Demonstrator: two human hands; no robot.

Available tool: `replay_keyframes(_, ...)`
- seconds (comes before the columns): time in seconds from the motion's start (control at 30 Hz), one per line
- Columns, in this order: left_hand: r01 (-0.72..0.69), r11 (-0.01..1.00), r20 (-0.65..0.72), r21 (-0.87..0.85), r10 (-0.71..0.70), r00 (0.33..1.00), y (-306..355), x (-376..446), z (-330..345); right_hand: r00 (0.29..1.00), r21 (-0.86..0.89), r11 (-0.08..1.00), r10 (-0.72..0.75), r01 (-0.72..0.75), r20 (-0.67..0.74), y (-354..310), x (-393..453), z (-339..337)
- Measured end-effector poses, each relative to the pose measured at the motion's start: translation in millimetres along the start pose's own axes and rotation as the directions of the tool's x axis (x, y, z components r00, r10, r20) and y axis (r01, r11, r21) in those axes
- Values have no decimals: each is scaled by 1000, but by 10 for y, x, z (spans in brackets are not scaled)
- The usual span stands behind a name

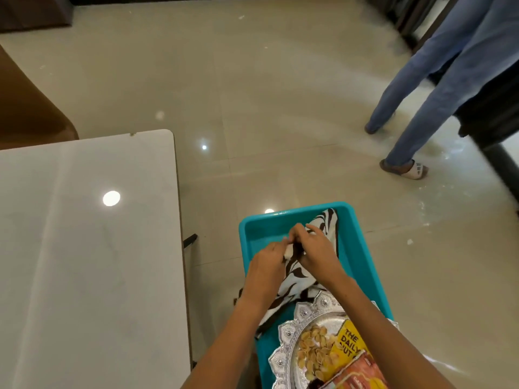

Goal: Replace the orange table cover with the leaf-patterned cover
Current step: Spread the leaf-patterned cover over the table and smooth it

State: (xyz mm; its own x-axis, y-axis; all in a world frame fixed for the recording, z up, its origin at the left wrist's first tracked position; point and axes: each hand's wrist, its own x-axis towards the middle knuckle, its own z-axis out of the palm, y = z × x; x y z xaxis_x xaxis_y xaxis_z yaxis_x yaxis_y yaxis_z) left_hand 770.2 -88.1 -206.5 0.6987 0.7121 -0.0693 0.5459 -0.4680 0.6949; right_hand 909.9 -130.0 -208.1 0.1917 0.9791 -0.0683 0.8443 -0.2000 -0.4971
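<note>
A: What is held, and where?

B: The leaf-patterned cover point(295, 279), white with dark brown leaves, lies bunched in a teal tub point(356, 256) on the floor, right of the bare white table point(84, 248). It is pinched by the left hand point(266, 265) and the right hand point(317, 251), fingers curled into the fabric near the tub's middle.

A: What is nearby?

B: A silver tray point(286, 352) of nuts and snack packets point(351, 343) lies on the cover's near end. Another person's legs point(407, 113) are seen far right.
</note>
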Motion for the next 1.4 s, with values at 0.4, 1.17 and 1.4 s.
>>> replay_keyframes(0.4, -131, 979, -328, -157, 73, 942, 758, -384, -1090, 997, -73, 997, 29, -24, 74, -216, 194, -930)
replay_keyframes(1.17, 838, 542, -686, 57, -589, 428, -1809, -4782, -2471, 859, -247, 830, -439, 501, 264, -4602, -1358, 2134)
replay_keyframes(1.4, 625, 750, -402, 216, -515, 757, -2165, -4760, -2357, 895, -213, 873, -403, 438, 190, -4662, -1444, 2292)
